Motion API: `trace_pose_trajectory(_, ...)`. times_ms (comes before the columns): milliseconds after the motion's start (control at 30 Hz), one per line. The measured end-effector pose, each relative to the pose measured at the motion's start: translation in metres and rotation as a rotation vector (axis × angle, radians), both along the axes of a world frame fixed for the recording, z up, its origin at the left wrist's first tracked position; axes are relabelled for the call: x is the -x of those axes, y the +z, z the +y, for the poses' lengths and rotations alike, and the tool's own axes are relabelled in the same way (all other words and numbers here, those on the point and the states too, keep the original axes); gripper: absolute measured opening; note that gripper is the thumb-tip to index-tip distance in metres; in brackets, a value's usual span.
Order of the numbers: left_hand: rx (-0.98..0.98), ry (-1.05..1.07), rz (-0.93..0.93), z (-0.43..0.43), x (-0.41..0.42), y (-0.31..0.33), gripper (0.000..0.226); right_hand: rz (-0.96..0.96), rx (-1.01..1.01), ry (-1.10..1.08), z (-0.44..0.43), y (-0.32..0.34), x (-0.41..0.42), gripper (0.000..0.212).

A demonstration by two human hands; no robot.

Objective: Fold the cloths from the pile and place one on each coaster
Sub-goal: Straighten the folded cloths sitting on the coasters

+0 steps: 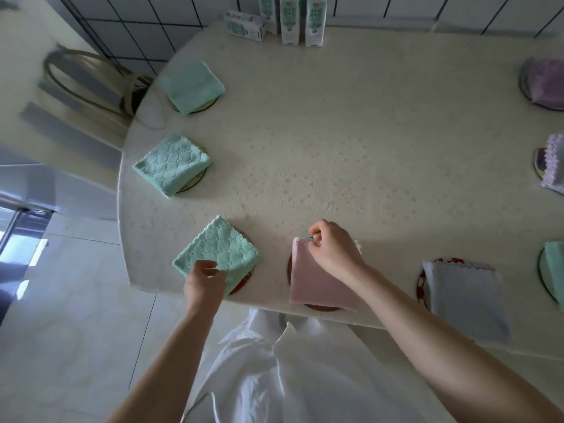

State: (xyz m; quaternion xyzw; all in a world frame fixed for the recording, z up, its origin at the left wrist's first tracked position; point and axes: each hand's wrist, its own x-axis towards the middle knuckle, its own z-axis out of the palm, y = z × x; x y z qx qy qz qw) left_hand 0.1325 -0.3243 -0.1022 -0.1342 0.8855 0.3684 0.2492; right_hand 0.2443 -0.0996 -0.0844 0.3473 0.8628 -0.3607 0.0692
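- At the table's near edge, your right hand [331, 250] pinched the pink cloth's [317, 279] far corner; the cloth lay toward you.
- Your left hand [205, 280] hovered half-open over the green cloth's [218, 250] near corner.

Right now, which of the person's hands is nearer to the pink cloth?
The right hand: it pinches the far corner of the pink cloth. The left hand is off to its left, at the near green cloth.

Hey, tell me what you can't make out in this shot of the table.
All in the head view:
- Print on the cartons: too small, tops cut off.
- Right-side cloths: cut by the frame edge.
- Pink cloth far corner: hidden under the right hand.
- Chair: motion-blurred.
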Motion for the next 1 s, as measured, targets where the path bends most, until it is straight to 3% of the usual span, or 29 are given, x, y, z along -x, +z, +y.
trace_pose_trajectory(167,0.004,0.036,-0.049,-0.033,0.019,-0.005,0.020,0.003,0.080,0.080,-0.045,-0.006,0.046,0.024)
trace_pose_trajectory(267,-0.114,0.122,-0.229,-0.049,0.028,-0.006,0.009,-0.026,0.137,0.080,-0.073,-0.009,0.072,0.026)
trace_pose_trajectory(367,-0.262,0.248,-0.445,-0.057,0.035,-0.003,0.012,-0.092,0.142,0.054,-0.095,-0.013,0.095,0.031)
trace_pose_trajectory(600,-0.323,0.293,-0.651,-0.064,0.054,-0.004,0.005,-0.193,0.175,-0.098,-0.111,-0.011,0.117,0.032)
trace_pose_trajectory(700,-0.330,0.298,-0.685,-0.061,0.057,-0.004,0.005,-0.219,0.211,-0.134,-0.112,-0.008,0.119,0.016)
trace_pose_trajectory(833,-0.345,0.289,-0.674,-0.058,0.060,-0.003,0.006,-0.198,0.317,-0.195,-0.111,-0.006,0.119,0.032)
trace_pose_trajectory(1000,-0.328,0.118,-0.476,-0.065,0.074,-0.006,0.009,-0.140,0.482,-0.264,-0.111,-0.002,0.104,0.016)
